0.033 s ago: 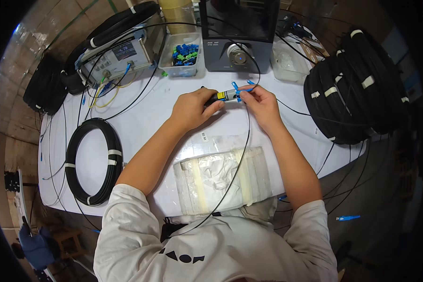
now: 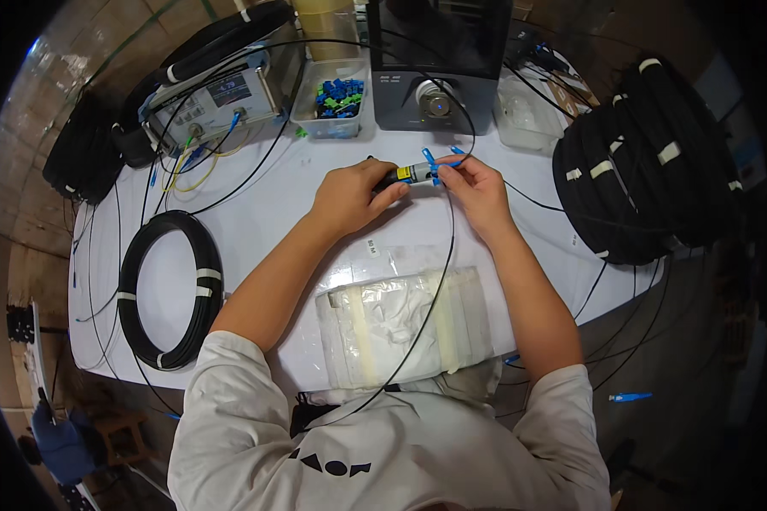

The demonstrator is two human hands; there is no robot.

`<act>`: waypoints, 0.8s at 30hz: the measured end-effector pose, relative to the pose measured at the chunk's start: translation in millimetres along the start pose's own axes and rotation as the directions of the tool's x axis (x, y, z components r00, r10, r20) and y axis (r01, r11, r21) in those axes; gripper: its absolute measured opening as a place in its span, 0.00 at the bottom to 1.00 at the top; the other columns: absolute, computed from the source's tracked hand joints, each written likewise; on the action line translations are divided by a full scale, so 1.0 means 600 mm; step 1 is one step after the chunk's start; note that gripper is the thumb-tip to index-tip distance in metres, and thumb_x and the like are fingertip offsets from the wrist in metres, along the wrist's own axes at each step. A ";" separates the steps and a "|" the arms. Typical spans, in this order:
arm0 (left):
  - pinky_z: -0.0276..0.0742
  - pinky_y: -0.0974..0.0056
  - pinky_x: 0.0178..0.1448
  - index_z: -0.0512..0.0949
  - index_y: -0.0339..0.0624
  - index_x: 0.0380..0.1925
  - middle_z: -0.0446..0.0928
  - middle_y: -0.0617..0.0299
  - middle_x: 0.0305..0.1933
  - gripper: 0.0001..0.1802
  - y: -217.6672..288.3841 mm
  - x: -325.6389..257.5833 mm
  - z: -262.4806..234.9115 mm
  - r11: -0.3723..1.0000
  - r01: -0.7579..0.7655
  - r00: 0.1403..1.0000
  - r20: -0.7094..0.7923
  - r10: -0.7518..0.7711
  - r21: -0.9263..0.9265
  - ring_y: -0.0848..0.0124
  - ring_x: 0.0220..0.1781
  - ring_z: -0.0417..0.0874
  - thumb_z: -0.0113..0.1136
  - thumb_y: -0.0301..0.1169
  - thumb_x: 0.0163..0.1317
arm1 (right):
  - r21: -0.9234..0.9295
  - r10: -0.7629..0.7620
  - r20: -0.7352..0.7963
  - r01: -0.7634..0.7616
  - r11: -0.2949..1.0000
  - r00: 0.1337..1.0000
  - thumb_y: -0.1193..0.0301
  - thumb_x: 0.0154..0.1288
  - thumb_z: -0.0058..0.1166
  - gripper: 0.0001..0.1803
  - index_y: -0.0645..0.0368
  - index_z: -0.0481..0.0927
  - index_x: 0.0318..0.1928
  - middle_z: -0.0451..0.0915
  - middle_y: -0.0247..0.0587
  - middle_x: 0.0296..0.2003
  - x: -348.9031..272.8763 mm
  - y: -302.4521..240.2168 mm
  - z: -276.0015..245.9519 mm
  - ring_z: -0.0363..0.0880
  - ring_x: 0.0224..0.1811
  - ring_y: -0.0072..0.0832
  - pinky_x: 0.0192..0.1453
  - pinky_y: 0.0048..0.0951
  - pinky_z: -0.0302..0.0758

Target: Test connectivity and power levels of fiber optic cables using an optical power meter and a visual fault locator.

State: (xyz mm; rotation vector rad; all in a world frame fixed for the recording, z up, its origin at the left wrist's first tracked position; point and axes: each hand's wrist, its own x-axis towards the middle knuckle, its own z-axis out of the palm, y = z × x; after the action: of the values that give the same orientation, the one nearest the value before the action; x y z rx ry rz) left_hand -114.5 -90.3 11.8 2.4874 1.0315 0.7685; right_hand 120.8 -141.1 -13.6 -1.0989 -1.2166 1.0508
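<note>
Over the white table (image 2: 264,213) we had both hands up near the far edge, meeting in the middle. Our left hand (image 2: 349,200) was curled closed around a small dark pen-shaped tool (image 2: 405,175) with a yellow band, gripping it by the body so its tip pointed rightward. Our right hand (image 2: 477,192) met it there, fingers pinched shut on the blue connector (image 2: 439,163) at the end of a thin black cable (image 2: 439,281), holding it right against the tool's tip, apparently to keep the two lined up. That cable looped back toward us across a stack of clear plastic bags (image 2: 400,324) lying just in front of our chest. A coiled black cable (image 2: 166,289) lay flat to our left, well clear of the hands, and a heap of bundled black coils (image 2: 648,162) sat to the right. Straight ahead stood a dark box-shaped machine (image 2: 439,64), with a clear tray of blue and green connectors (image 2: 332,98) beside it, within easy reach.
</note>
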 end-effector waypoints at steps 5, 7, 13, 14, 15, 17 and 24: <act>0.81 0.53 0.42 0.84 0.43 0.47 0.85 0.55 0.42 0.23 -0.005 -0.003 0.002 0.999 -0.032 0.999 -0.009 0.032 0.035 0.53 0.39 0.86 0.62 0.52 0.69 | 0.041 0.017 -0.004 -0.017 0.999 1.000 0.68 0.75 0.61 0.12 0.63 0.84 0.52 0.85 0.32 0.41 -0.004 0.007 0.002 0.78 0.43 0.15 0.49 0.18 0.74; 0.81 0.53 0.42 0.84 0.43 0.47 0.85 0.55 0.42 0.24 -0.006 -0.004 0.002 0.999 -0.022 1.000 -0.016 0.023 0.034 0.52 0.39 0.86 0.61 0.53 0.69 | 0.037 -0.066 -0.024 0.067 0.997 0.998 0.66 0.77 0.59 0.13 0.62 0.83 0.53 0.84 0.30 0.43 -0.002 0.007 0.007 0.78 0.44 0.14 0.50 0.18 0.74; 0.81 0.53 0.43 0.84 0.43 0.48 0.85 0.56 0.43 0.23 -0.016 0.000 -0.014 0.996 0.070 0.997 -0.033 -0.069 0.048 0.53 0.40 0.86 0.61 0.52 0.70 | 0.009 -0.105 -0.184 0.108 0.994 0.977 0.63 0.81 0.53 0.12 0.58 0.81 0.48 0.85 0.32 0.46 0.006 -0.008 -0.029 0.78 0.46 0.16 0.53 0.21 0.75; 0.81 0.54 0.42 0.83 0.43 0.48 0.84 0.56 0.42 0.22 -0.015 0.001 -0.010 0.998 0.047 0.996 -0.073 -0.044 0.046 0.53 0.38 0.86 0.62 0.50 0.69 | 0.008 -0.082 -0.146 0.084 0.996 0.986 0.63 0.81 0.51 0.12 0.59 0.81 0.47 0.86 0.33 0.45 0.006 -0.002 -0.031 0.78 0.48 0.15 0.55 0.21 0.74; 0.81 0.54 0.42 0.83 0.43 0.48 0.84 0.56 0.42 0.22 -0.015 -0.001 -0.007 0.998 0.041 0.997 -0.072 -0.038 0.044 0.53 0.38 0.86 0.62 0.50 0.69 | 0.005 -0.084 -0.151 0.086 0.996 0.985 0.63 0.81 0.51 0.12 0.59 0.81 0.47 0.86 0.33 0.45 0.004 -0.004 -0.024 0.78 0.48 0.15 0.55 0.21 0.74; 0.80 0.55 0.40 0.83 0.43 0.48 0.84 0.56 0.42 0.20 -0.014 -0.004 0.000 1.000 0.010 0.988 -0.155 -0.009 0.004 0.53 0.36 0.86 0.64 0.47 0.69 | -0.091 -0.105 0.010 0.105 0.990 0.994 0.64 0.83 0.47 0.13 0.60 0.79 0.48 0.86 0.36 0.47 -0.003 -0.017 -0.006 0.77 0.49 0.16 0.58 0.22 0.72; 0.78 0.59 0.35 0.82 0.44 0.50 0.81 0.60 0.35 0.20 -0.013 -0.003 -0.001 0.999 -0.031 0.974 -0.226 0.033 0.014 0.61 0.30 0.83 0.66 0.47 0.69 | 0.007 -0.056 0.083 0.056 0.998 0.995 0.62 0.85 0.43 0.14 0.61 0.73 0.51 0.86 0.43 0.51 0.000 -0.015 0.009 0.79 0.58 0.23 0.67 0.27 0.70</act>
State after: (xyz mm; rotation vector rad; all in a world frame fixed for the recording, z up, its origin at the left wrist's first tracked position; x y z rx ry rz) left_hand -120.1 -86.1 8.1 2.4730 1.0742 1.0795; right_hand 115.8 -142.3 -4.9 -1.0205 -1.3035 1.0651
